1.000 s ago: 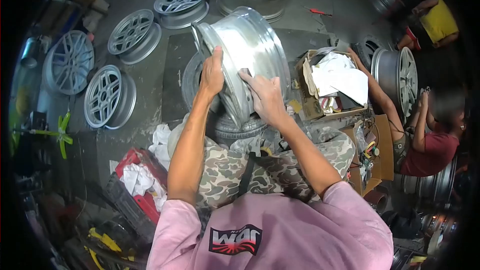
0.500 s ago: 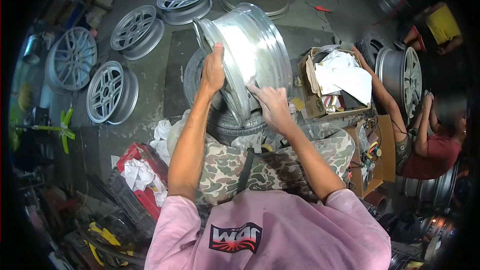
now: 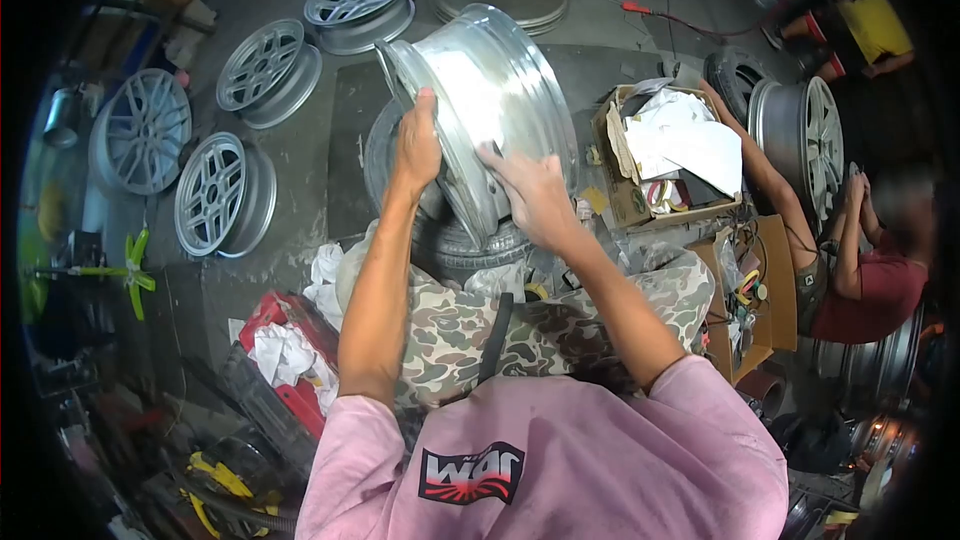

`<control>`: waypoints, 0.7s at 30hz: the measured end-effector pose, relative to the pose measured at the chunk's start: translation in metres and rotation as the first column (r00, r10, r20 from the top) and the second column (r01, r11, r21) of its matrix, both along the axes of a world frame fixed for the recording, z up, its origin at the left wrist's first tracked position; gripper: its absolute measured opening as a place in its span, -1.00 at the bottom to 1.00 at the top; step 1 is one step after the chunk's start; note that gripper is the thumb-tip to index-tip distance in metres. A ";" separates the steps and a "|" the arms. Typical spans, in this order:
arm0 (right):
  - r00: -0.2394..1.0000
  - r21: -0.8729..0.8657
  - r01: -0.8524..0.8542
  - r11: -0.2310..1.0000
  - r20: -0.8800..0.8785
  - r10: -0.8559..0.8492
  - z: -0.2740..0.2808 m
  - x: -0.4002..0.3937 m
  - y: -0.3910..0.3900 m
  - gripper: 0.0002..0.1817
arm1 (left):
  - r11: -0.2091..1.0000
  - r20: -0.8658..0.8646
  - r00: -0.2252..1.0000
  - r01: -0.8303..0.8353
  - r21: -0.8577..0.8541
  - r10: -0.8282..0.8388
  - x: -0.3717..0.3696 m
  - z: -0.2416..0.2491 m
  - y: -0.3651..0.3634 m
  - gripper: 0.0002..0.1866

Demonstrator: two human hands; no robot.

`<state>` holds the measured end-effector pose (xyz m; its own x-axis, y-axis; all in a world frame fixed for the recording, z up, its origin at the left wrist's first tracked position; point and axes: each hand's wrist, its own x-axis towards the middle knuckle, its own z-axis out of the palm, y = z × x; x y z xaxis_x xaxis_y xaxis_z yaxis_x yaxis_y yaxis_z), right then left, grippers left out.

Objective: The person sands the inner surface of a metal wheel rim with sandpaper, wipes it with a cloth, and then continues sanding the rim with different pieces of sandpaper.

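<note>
A shiny silver wheel rim (image 3: 500,80) stands tilted on a black tire (image 3: 465,250) in front of my knees. My left hand (image 3: 418,140) grips the rim's near left edge, thumb up along the flange. On the barrel side, my right hand (image 3: 535,195) touches the metal near the flange with its fingertips; a small dark thing seems to be pinched in the fingers, too small to make out.
Several silver rims, one a five-spoke rim (image 3: 215,195), lie on the floor left and ahead. A cardboard box of papers (image 3: 625,205), another box (image 3: 780,290) and a red toolbox (image 3: 325,340) flank my legs. Two people are at the right.
My right hand has slid up and slightly left along the rim's barrel. My left hand keeps its hold on the edge. The view has shifted slightly.
</note>
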<state>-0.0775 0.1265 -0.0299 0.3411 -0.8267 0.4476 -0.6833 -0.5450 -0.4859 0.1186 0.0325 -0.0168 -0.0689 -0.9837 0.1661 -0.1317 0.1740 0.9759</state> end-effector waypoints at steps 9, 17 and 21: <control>0.998 -0.193 0.062 0.979 0.010 -0.062 0.025 0.038 -0.066 -0.50 | 0.998 -0.062 0.998 0.022 0.056 -0.019 0.003 -0.005 -0.004 -0.25; 0.995 -0.135 0.056 0.989 -0.070 -0.066 0.005 0.013 -0.029 -0.50 | 0.999 0.016 0.999 -0.034 -0.011 0.034 -0.007 -0.012 -0.007 -0.19; 0.990 -0.260 0.071 0.963 -0.101 -0.101 0.012 0.026 -0.049 -0.47 | 1.000 0.005 1.000 0.003 0.006 -0.003 0.002 -0.009 -0.006 -0.18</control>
<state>-0.0512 0.0772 -0.0179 0.3339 -0.7185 0.6102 -0.7753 -0.5775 -0.2557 0.1209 0.0265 -0.0255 -0.0723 -0.9845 0.1596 -0.1364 0.1683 0.9763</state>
